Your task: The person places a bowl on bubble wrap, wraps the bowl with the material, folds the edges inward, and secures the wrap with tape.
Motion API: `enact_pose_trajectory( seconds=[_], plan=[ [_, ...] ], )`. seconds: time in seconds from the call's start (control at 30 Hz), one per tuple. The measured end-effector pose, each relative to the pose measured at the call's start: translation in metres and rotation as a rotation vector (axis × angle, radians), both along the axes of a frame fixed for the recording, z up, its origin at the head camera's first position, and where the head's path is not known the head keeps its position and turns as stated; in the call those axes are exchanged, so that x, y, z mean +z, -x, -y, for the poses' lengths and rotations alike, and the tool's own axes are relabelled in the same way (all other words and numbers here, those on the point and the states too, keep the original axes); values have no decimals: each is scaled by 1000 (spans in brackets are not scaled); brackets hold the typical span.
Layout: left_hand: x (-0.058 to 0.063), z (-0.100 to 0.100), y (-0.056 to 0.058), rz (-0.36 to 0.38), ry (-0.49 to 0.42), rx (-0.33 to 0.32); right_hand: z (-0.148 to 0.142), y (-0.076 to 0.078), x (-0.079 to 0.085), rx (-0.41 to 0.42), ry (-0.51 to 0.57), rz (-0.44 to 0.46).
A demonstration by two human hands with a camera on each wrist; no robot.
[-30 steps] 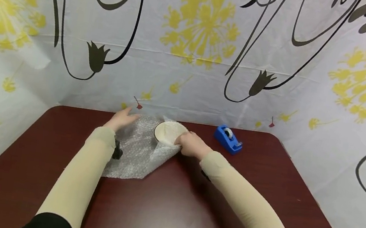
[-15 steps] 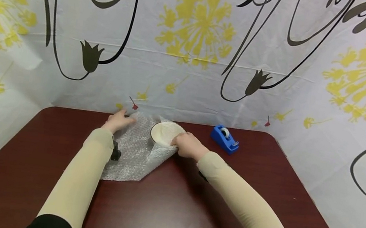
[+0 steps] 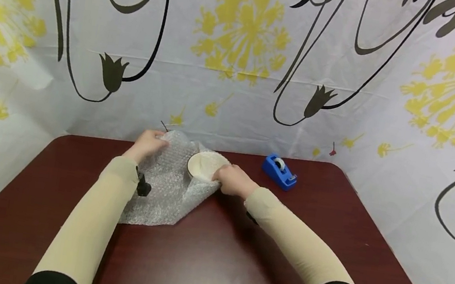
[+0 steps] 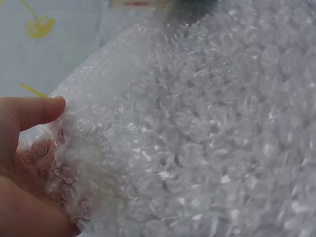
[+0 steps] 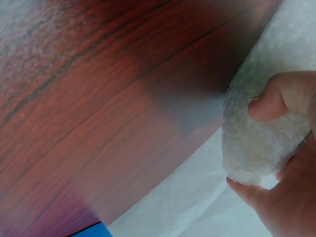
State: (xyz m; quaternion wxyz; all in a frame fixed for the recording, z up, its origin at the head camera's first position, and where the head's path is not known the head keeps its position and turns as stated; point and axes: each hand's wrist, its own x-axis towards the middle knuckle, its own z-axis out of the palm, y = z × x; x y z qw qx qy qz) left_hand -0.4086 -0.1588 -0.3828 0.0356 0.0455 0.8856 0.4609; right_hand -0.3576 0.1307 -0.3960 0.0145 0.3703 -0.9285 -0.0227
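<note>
Open tabletop near us, work crowded at the far edge

We see bare table [image 3: 210, 257] near; far off, bubble wrap [image 3: 168, 187], bowl [image 3: 205, 164] and tape dispenser [image 3: 279, 171] block the way.

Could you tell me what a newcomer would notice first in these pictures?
Probably the hands at the far middle of the dark red table: the left hand lifts a corner of bubble wrap, while the right hand presses wrap against a cream bowl. A blue tape dispenser sits just right of them.
</note>
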Motion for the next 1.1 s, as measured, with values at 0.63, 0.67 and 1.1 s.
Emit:
enact_pose_trajectory(
  seconds=[0.63, 0.67, 1.1],
  plan=[
    [31, -60, -28, -35, 12, -301, -1, 4, -4, -49, -23, 30],
    [29, -62, -29, -18, 10, -325, 0, 4, -3, -46, -23, 29],
    [9, -94, -38, -128, 359, -590, 4, 0, -3, -68, -25, 15]
  ],
)
